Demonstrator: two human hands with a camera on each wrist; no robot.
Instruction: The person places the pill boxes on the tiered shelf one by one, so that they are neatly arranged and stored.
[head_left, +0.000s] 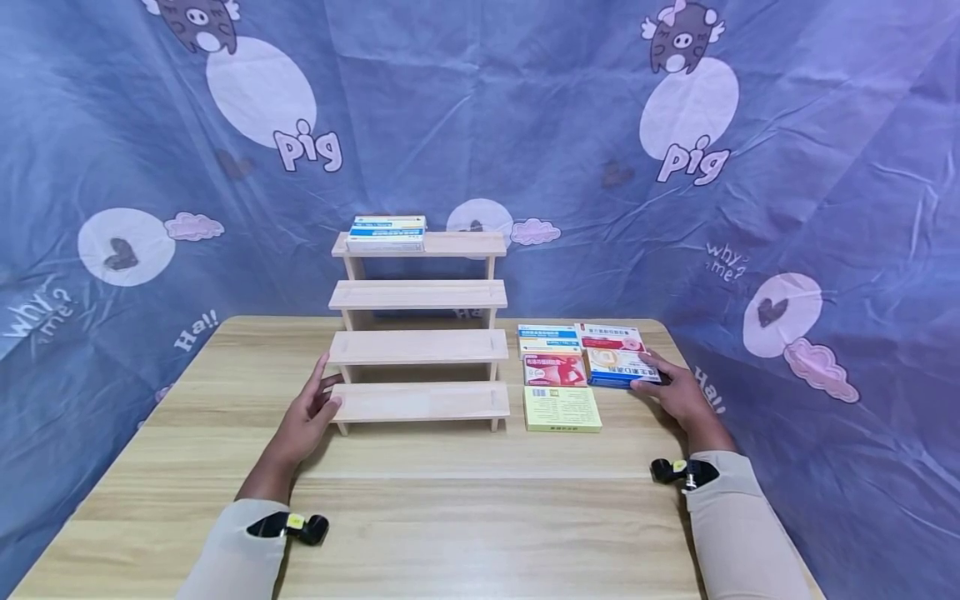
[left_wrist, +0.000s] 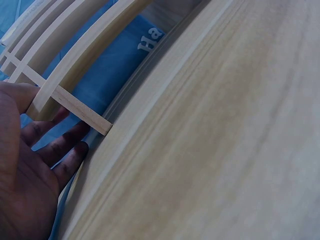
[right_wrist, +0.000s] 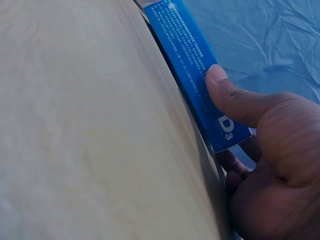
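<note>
Right hand: fingers gripping the blue-and-white box at its right end. Right wrist view shows the thumb pressed on the blue printed side, other fingers around the end; "D3" lettering beside the thumb. Box is at the right edge of a group of cartons, right of the stand; cannot tell whether it is clear of the counter.

Left hand: fingers gripping the left end of the four-tier wooden stand at its lowest shelf. Thumb on the shelf end, other fingers bent in behind; index finger reaches up by the next shelf.

Cartons on the counter, close together. Back left: white-and-blue carton with a yellow band. Back right: white-and-red carton, just behind the gripped box. Middle left: red carton, just beside the gripped box. Front: pale yellow carton, lying flat.

Top shelf, left end: blue-and-white packaging; number of boxes hard to tell.

Behind: blue cloth, creased, printed with pigs, hearts, pink clouds. Pale sleeves on both arms, a small black camera at each wrist.
</note>
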